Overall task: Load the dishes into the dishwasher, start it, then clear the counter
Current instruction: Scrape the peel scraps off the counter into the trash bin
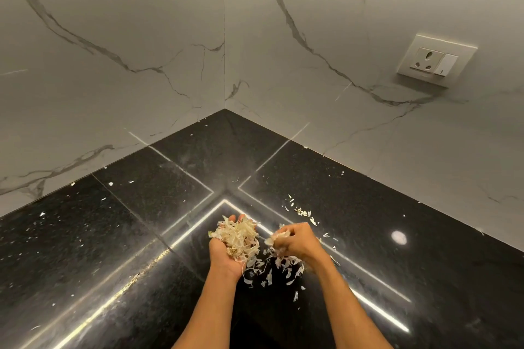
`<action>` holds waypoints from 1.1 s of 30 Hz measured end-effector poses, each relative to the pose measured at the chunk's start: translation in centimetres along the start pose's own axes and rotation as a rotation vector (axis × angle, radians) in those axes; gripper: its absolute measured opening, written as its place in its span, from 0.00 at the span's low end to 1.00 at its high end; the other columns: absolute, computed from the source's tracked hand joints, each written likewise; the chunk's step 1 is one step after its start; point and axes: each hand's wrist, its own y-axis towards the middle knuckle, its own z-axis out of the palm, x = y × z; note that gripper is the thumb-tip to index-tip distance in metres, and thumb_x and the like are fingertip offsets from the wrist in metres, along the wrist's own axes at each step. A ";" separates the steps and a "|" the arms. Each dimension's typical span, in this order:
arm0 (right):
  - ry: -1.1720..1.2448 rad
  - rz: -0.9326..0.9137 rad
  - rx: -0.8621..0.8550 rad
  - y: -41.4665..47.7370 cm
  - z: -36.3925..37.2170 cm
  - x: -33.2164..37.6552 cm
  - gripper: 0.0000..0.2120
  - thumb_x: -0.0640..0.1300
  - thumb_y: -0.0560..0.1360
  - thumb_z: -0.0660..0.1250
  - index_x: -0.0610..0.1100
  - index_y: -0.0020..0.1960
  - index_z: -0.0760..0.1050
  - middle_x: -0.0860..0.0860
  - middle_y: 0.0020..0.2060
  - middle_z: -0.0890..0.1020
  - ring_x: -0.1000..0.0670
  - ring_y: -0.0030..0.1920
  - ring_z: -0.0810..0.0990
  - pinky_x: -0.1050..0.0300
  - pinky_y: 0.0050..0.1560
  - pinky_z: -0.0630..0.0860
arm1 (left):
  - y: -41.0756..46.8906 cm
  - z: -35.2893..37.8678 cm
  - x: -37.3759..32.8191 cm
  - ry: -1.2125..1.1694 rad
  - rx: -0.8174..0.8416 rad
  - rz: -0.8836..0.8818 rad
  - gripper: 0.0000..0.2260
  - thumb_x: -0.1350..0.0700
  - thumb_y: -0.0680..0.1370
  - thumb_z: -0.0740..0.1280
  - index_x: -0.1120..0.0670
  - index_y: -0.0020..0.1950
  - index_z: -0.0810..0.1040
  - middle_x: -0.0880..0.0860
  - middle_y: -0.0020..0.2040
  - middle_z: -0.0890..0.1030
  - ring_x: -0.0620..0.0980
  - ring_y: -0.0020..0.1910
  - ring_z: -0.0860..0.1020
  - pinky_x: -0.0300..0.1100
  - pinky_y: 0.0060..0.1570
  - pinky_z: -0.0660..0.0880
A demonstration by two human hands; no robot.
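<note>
Pale papery peels lie on the black granite counter (158, 201) in a corner. My left hand (224, 255) is turned palm up and cupped, holding a heap of peels (238, 238). Just right of it, my right hand (297, 244) is curled, pinching a small bunch of peels (279, 238) above the counter. More loose peels (278, 269) lie on the counter under and between both hands. A smaller scatter of peels (303, 212) lies a little beyond the right hand.
White marble walls (113, 65) meet at the corner behind the counter. A wall socket with a switch (433, 61) sits on the right wall. Tiny white flakes dot the counter to the left and along the wall edges.
</note>
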 end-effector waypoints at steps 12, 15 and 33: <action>0.951 -0.088 -0.224 -1.3 3.6 3.2 0.11 0.30 0.67 0.74 0.39 0.47 0.80 0.41 0.41 0.84 0.42 0.40 0.82 0.49 0.38 0.80 | -0.3 4.6 3.2 -0.072 0.065 0.011 0.12 0.57 0.81 0.54 0.55 0.51 0.76 0.57 0.48 0.79 0.56 0.46 0.78 0.53 0.54 0.73; 1.112 -0.127 -0.261 -2.0 4.2 3.4 0.10 0.27 0.69 0.69 0.38 0.46 0.79 0.41 0.39 0.84 0.42 0.39 0.83 0.52 0.36 0.81 | -1.3 5.9 3.8 -0.081 0.082 0.005 0.11 0.57 0.80 0.55 0.54 0.47 0.77 0.56 0.46 0.79 0.55 0.45 0.77 0.52 0.53 0.73; 1.154 -0.302 -0.224 -8.9 4.8 1.0 0.20 0.38 0.64 0.62 0.34 0.53 0.81 0.34 0.53 0.83 0.34 0.55 0.81 0.40 0.58 0.78 | -8.6 4.5 5.7 0.117 0.179 0.043 0.17 0.56 0.80 0.52 0.56 0.45 0.80 0.56 0.43 0.81 0.54 0.41 0.80 0.48 0.43 0.78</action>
